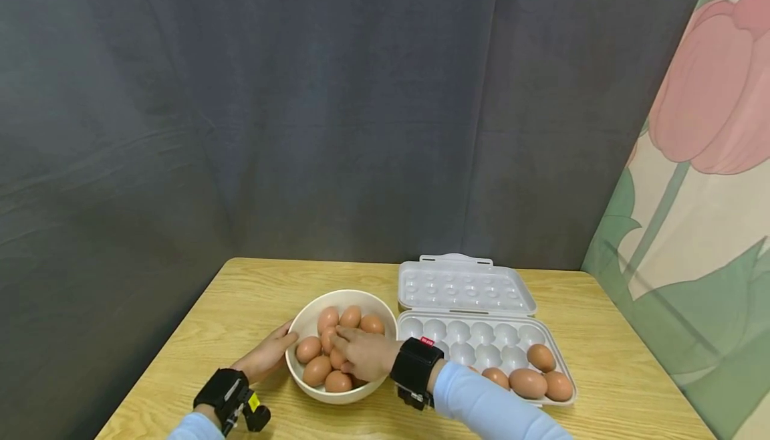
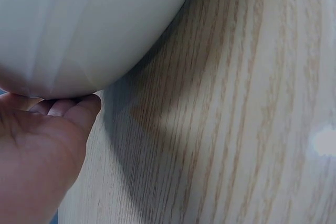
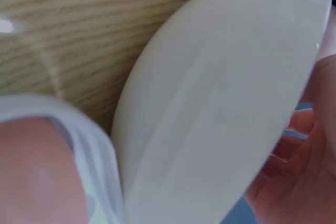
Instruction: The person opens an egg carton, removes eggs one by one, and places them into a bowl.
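A cream bowl (image 1: 296, 368) holding several brown eggs (image 1: 317, 371) stands on the table. My left hand (image 1: 267, 353) holds its left side, with the thumb up near the rim; in the left wrist view the fingers (image 2: 79, 111) lie against the bowl's outer wall (image 2: 100, 30). My right hand (image 1: 365, 353) reaches over the right rim into the bowl, its fingers spread over the eggs and the thumb lower down beside one. The right wrist view shows the bowl's wall (image 3: 210, 98) in front of the right hand (image 3: 299, 171), hiding the fingertips.
Right of the bowl lies a white egg carton (image 1: 563, 360), its lid (image 1: 466, 286) folded back. Several eggs (image 1: 528, 383) sit in its near right cups, partly behind my right forearm. A dark curtain (image 1: 361, 126) hangs behind the wooden table (image 1: 252, 293), and a flowered wall (image 1: 704, 226) borders the right.
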A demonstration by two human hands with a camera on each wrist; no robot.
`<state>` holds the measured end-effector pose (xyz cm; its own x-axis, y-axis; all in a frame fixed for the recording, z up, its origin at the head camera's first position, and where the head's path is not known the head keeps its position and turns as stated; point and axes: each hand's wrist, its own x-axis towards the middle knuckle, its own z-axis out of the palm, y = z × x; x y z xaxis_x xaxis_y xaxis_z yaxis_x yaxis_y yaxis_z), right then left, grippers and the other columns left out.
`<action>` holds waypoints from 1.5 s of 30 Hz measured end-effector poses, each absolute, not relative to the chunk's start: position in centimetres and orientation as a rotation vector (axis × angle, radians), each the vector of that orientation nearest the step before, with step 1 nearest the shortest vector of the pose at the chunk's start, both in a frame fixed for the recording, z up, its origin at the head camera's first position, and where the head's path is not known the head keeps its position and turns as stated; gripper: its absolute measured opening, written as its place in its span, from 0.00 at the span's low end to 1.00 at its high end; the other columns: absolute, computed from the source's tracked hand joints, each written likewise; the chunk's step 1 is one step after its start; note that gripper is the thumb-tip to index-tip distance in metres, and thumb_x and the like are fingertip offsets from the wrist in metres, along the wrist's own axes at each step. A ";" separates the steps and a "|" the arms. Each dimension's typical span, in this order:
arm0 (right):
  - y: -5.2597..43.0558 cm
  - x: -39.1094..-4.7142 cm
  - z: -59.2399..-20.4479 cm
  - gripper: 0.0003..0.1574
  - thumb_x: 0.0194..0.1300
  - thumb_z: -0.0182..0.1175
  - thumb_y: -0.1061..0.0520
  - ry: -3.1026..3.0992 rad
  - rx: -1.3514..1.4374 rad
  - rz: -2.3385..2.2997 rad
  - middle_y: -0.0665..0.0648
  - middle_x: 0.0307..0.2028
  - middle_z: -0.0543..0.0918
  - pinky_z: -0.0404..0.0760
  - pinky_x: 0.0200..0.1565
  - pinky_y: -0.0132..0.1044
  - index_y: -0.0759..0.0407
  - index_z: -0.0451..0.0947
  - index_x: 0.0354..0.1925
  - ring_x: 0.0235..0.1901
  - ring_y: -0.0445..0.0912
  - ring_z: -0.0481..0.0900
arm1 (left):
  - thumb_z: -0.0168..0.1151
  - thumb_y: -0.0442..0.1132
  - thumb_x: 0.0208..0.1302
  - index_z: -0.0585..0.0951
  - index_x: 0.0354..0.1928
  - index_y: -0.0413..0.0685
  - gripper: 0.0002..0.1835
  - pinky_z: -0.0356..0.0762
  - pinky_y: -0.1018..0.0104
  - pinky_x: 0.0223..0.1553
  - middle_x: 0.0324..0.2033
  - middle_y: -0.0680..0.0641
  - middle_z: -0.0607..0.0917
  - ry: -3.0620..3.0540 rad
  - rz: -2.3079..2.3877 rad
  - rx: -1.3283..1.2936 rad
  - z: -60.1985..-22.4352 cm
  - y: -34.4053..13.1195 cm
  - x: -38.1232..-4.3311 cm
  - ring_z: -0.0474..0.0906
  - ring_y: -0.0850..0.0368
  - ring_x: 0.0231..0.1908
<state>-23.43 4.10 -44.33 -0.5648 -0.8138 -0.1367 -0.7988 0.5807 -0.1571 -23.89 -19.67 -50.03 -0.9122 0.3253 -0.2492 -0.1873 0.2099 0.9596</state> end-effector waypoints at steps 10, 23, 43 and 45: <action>5.8 -23.9 -42.2 0.34 0.64 0.54 0.47 2.743 -1.326 0.038 0.61 0.60 0.71 0.61 0.66 0.40 0.60 0.62 0.63 0.64 0.50 0.63 | 0.31 0.39 0.72 0.45 0.71 0.41 0.28 0.51 0.42 0.66 0.69 0.33 0.47 2.110 1.733 0.101 -50.3 -19.8 -23.7 0.45 0.35 0.68; 11.4 -25.3 -40.0 0.32 0.62 0.57 0.51 2.796 -1.114 -0.033 0.65 0.60 0.69 0.70 0.60 0.48 0.60 0.66 0.62 0.61 0.56 0.66 | 0.32 0.41 0.72 0.47 0.71 0.42 0.28 0.52 0.42 0.66 0.69 0.34 0.50 2.166 1.707 0.080 -50.0 -19.3 -24.0 0.47 0.36 0.68; 21.7 -24.5 -39.7 0.29 0.59 0.60 0.56 2.853 -0.901 -0.089 0.69 0.53 0.73 0.72 0.55 0.53 0.69 0.69 0.56 0.55 0.61 0.71 | 0.32 0.39 0.72 0.46 0.71 0.42 0.28 0.52 0.43 0.66 0.69 0.34 0.48 2.125 1.734 0.078 -50.3 -19.1 -24.3 0.47 0.36 0.68; 22.7 -24.4 -39.8 0.29 0.59 0.60 0.56 2.861 -0.878 -0.090 0.69 0.52 0.74 0.73 0.54 0.54 0.69 0.69 0.56 0.53 0.62 0.72 | 0.33 0.39 0.71 0.47 0.71 0.42 0.28 0.52 0.44 0.66 0.69 0.34 0.49 2.130 1.734 0.071 -50.3 -19.1 -24.4 0.47 0.37 0.68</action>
